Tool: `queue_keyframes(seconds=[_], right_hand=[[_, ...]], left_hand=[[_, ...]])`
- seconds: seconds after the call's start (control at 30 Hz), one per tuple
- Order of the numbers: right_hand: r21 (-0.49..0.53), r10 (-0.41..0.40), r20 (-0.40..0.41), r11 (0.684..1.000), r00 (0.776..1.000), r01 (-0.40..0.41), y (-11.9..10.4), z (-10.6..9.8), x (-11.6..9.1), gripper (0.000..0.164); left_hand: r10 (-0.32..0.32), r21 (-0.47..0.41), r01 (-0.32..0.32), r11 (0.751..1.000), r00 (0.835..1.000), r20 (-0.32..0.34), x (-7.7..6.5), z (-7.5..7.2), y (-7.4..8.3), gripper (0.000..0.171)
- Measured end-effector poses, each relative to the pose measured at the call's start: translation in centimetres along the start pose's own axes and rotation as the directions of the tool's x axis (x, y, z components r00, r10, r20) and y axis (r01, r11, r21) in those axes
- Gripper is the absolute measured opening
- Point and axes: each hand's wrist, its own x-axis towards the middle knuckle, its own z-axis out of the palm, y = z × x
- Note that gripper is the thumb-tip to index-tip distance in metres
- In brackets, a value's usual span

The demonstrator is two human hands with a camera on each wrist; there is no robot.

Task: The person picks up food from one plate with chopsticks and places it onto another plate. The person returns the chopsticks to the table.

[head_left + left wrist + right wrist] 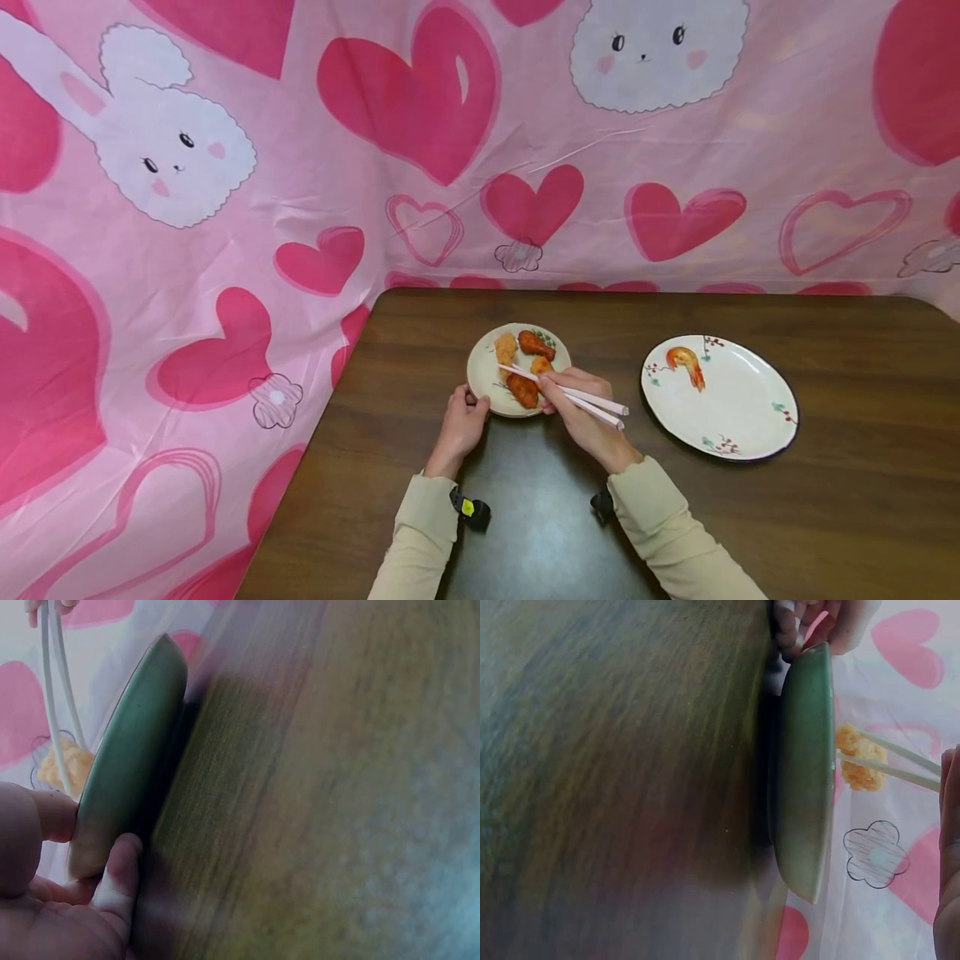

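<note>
My left hand (pixel 460 427) grips the near left rim of a small round plate (pixel 482 372), thumb on top and fingers underneath in the left wrist view. On that plate lie a pale golden fried piece (pixel 506 347), a reddish-brown drumstick (pixel 536 343), a brown fried piece (pixel 522 392) and a smaller orange piece (pixel 539 364). My right hand (pixel 591 432) holds a pair of white chopsticks (pixel 613 407), reaching over the plate from the right. Their tips are at the pale golden piece, one on each side of it in the right wrist view (pixel 865 772).
To the right, a white oval plate (pixel 738 400) with a dark rim and floral print carries one cooked shrimp (pixel 686 364). The brown wooden table (pixel 367 467) ends at a pink heart-patterned cloth (pixel 450 208) behind and on the left.
</note>
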Motion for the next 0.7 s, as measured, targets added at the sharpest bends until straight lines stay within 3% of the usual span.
queue_keyframes(seconds=[0.33,0.6,0.7], right_hand=[[0.048,-0.05,-0.033,0.997,0.998,0.052,-0.3,-0.7,-0.4,0.012],[-0.021,-0.141,-0.058,0.99,0.988,0.14,-1.0,-1.9,-0.5,0.011],[-0.057,-0.133,-0.052,0.99,0.99,0.13,-1.3,-2.5,-0.5,0.011]], left_hand=[[-0.018,-0.012,0.019,1.0,1.0,0.013,0.1,0.1,-0.1,0.04],[-0.017,-0.013,0.018,1.0,1.0,0.021,0.0,0.0,0.1,0.04],[-0.013,-0.014,0.013,1.0,1.0,0.02,-0.1,0.0,0.2,0.041]])
